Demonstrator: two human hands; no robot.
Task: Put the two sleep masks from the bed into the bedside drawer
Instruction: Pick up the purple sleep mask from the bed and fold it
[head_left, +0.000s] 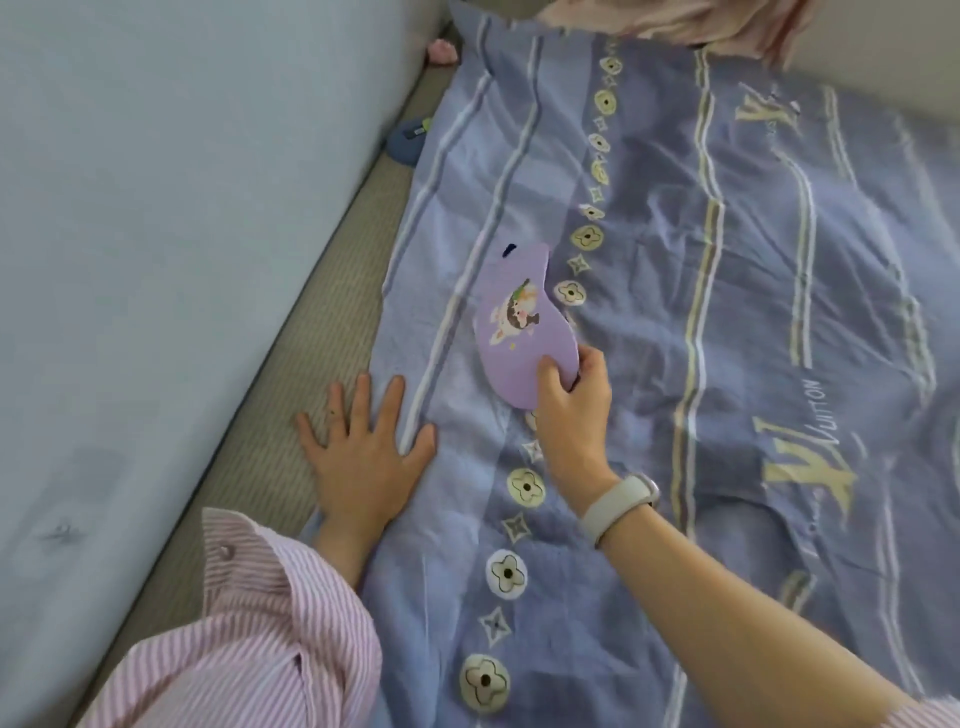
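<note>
Left arm: long sleeve (249, 629) of woven shirt fabric, fine pink and white vertical stripes; cuff turned back and loose at the wrist, one small round pink button (224, 551) on the cuff edge; left hand (358, 457) bare, no rings or bands visible. Right arm: forearm bare; smooth off-white wristband (618, 506) with a rounded, pale module on its outer side; same striped fabric visible at the frame's lower right corner; right hand (571, 400) bare.

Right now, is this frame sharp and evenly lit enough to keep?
Head view: soft daylight, no glare; wide-angle bend at the edges; slight blur overall, yet the purple sleep mask pinched by the right hand reads clearly, as does the left hand lying flat.
</note>
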